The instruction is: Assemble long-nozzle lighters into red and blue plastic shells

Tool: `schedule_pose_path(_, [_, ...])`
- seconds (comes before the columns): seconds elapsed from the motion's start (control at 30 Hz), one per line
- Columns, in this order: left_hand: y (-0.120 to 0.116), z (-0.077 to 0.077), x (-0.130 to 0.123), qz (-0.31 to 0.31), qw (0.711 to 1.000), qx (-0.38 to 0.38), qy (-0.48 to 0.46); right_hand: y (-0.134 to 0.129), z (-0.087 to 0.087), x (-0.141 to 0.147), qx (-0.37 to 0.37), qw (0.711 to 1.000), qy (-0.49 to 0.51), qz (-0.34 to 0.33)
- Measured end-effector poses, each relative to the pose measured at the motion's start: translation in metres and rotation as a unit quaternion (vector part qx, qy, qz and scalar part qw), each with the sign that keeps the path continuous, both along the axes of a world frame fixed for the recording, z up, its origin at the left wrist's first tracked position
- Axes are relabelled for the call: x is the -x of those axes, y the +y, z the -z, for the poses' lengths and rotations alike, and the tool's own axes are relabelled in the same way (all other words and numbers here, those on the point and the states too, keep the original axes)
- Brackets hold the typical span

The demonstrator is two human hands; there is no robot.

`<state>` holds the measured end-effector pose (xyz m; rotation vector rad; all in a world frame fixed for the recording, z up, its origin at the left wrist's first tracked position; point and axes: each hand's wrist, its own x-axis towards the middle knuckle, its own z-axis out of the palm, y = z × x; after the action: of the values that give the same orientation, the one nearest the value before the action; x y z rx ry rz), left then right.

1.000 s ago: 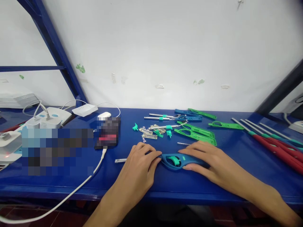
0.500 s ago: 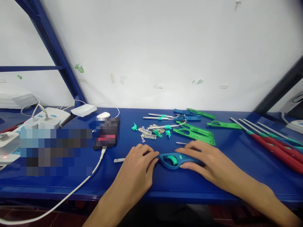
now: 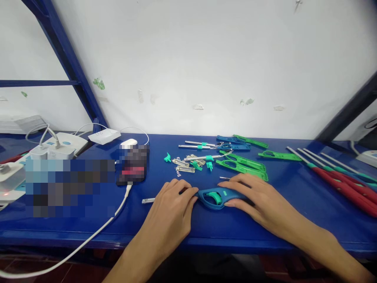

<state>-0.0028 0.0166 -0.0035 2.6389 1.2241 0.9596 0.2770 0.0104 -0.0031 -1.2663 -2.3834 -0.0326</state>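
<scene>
A blue long-nosed gas lighter (image 3: 210, 201) with a green trigger lies level just above or on the tabletop, its metal tube pointing left. My left hand (image 3: 173, 208) pinches the front of its handle between thumb and fingers and covers most of the tube, whose tip shows past the knuckles. My right hand (image 3: 256, 196) grips the rear of the handle, thumb on the near side and fingers over the far side. A thin metal rod (image 3: 225, 178) sticks out beyond the right fingers; its other end is hidden.
Behind the hands lie green half-shells (image 3: 247, 167), blue half-shells (image 3: 235, 146), metal tubes (image 3: 197, 147), clear fuel tanks (image 3: 185, 169) and green triggers (image 3: 209, 166). Several red-handled lighters (image 3: 332, 181) lie right. Left are a phone (image 3: 132, 171), a white cable (image 3: 97, 236) and a power strip (image 3: 70, 141).
Almost nothing differs. Both hands keep their hold on the lighter, and the right hand has shifted very slightly.
</scene>
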Motion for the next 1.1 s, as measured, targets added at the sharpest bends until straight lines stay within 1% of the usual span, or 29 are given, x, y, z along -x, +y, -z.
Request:
schedule_pose_path(0.27, [0.002, 0.002, 0.001, 0.012, 1.0, 0.007, -0.009, 0.0, 0.0, 0.001, 0.006, 1.0, -0.011, -0.006])
schedule_pose_path(0.53, [0.003, 0.003, 0.0, 0.022, 1.0, -0.011, -0.018, -0.006, 0.004, -0.002, -0.005, 1.0, -0.03, 0.004])
schedule_pose_path(0.67, [0.005, 0.005, 0.002, 0.027, 0.999, -0.031, -0.012, -0.009, 0.003, -0.002, -0.001, 1.0, -0.026, 0.007])
schedule_pose_path(0.77, [0.003, 0.005, 0.005, 0.027, 0.998, -0.055, 0.017, -0.011, 0.001, -0.002, 0.006, 1.0, -0.021, 0.0])
schedule_pose_path(0.83, [0.0, 0.002, 0.007, 0.033, 0.995, -0.072, 0.059, -0.014, 0.001, -0.001, -0.004, 1.0, -0.025, -0.006])
schedule_pose_path(0.97, [-0.006, -0.003, 0.007, 0.037, 0.982, -0.098, 0.155, -0.02, 0.004, 0.002, -0.062, 0.996, -0.061, -0.006])
schedule_pose_path(1.1, [-0.003, -0.006, 0.003, 0.035, 0.969, -0.145, 0.197, -0.022, 0.005, 0.005, -0.125, 0.983, -0.136, -0.006])
